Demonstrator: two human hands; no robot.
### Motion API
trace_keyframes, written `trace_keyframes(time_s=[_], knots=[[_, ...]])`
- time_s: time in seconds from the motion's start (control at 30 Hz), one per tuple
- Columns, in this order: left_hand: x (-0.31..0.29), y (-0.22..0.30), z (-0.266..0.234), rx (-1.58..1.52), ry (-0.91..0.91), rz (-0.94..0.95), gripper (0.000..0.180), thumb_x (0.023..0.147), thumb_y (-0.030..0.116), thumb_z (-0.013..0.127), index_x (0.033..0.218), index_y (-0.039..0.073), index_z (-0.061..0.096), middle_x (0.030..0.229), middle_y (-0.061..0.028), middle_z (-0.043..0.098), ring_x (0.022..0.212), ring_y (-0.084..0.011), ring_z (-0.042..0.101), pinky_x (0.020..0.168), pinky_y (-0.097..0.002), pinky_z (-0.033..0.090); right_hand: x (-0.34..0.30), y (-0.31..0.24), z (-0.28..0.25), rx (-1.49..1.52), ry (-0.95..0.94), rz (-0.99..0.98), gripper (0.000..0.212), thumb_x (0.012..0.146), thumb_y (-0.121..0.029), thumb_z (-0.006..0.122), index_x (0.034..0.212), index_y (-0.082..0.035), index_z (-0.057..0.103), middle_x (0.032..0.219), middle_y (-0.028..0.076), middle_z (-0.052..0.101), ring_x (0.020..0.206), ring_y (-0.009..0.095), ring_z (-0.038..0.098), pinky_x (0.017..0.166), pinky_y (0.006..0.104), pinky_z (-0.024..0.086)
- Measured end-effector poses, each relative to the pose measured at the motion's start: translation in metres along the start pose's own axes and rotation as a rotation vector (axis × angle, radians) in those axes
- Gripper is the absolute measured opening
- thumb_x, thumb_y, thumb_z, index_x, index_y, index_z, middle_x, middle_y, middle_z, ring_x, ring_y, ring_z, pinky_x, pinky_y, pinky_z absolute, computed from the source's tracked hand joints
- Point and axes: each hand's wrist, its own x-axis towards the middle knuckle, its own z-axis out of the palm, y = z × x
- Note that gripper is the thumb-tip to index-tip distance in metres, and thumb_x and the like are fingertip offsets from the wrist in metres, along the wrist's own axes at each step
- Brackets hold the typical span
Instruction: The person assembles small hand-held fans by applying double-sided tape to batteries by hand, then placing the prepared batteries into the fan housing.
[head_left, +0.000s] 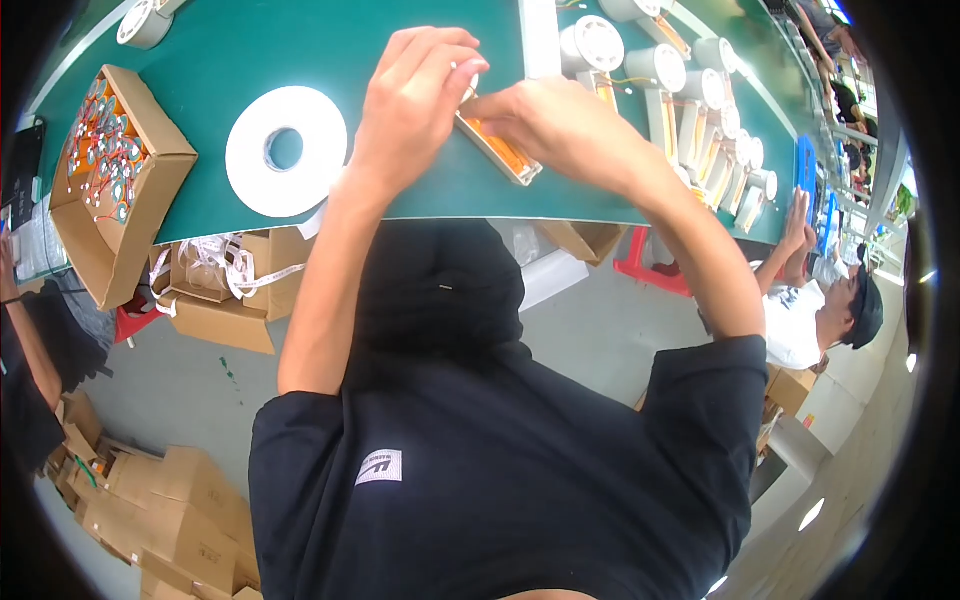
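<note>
On the green table lies a long, narrow white housing [524, 178] with an orange cylindrical cell [506, 150] inside. Over its near part rests my right hand [545, 118], fingers bent down onto the housing and the cell. My left hand [415, 100] is curled at the far end, thumb and fingers pinched together. A small whitish part and a thin wire show by its fingertips; what exactly is pinched is too small to make out. The far end of the housing is partly hidden by both hands.
A large white tape roll [250, 150] lies left of my left forearm. Farther left, a tilted cardboard box [165, 160] holds several wired orange cells. Many white round-headed units [655, 70] stand at the right. Under the table is an open carton [225, 322]; a co-worker [800, 320] sits at right.
</note>
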Motion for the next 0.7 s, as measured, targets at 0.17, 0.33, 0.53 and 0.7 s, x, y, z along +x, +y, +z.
trace_keyframes(time_s=[0.17, 0.33, 0.53, 0.7], knots=[[0.003, -0.006, -0.001, 0.016, 0.0, 0.026, 0.008, 0.092, 0.004, 0.06, 0.094, -0.001, 0.066, 0.105, -0.011, 0.066, 0.1, -0.0266, 0.06, 0.08, -0.0345, 0.052, 0.005, 0.003, -0.004, 0.016, -0.095, 0.028, 0.024, 0.097, -0.022, 0.053, 0.116, -0.015, 0.066, 0.074, 0.015, 0.067, 0.074, 0.031, 0.068, 0.068, 0.0445, 0.053], [0.003, -0.006, -0.001, -0.011, -0.014, 0.018, 0.008, 0.092, 0.002, 0.059, 0.095, -0.002, 0.065, 0.104, -0.0114, 0.066, 0.098, -0.0266, 0.061, 0.077, -0.0339, 0.053, 0.0, 0.004, -0.006, -0.054, -0.143, -0.036, 0.03, 0.099, -0.024, 0.049, 0.127, -0.017, 0.058, 0.076, 0.013, 0.068, 0.074, 0.033, 0.068, 0.07, 0.0433, 0.053], [0.011, -0.002, -0.006, -0.021, -0.078, 0.058, 0.008, 0.093, 0.004, 0.058, 0.095, -0.001, 0.065, 0.105, -0.0121, 0.065, 0.098, -0.0265, 0.061, 0.08, -0.0352, 0.052, -0.003, -0.017, -0.027, -0.113, -0.472, 0.118, 0.079, 0.077, -0.052, 0.073, 0.137, -0.014, 0.039, 0.085, 0.015, 0.07, 0.081, 0.029, 0.071, 0.072, 0.0432, 0.056], [0.01, 0.002, -0.013, -0.073, -0.135, -0.027, 0.016, 0.089, 0.005, 0.062, 0.105, 0.0, 0.062, 0.109, -0.0137, 0.064, 0.104, -0.0296, 0.059, 0.087, -0.0368, 0.049, -0.025, -0.016, 0.011, -0.206, -0.207, 0.008, 0.095, 0.072, -0.034, 0.082, 0.143, -0.012, 0.023, 0.093, 0.018, 0.067, 0.08, 0.038, 0.068, 0.064, 0.0452, 0.054]])
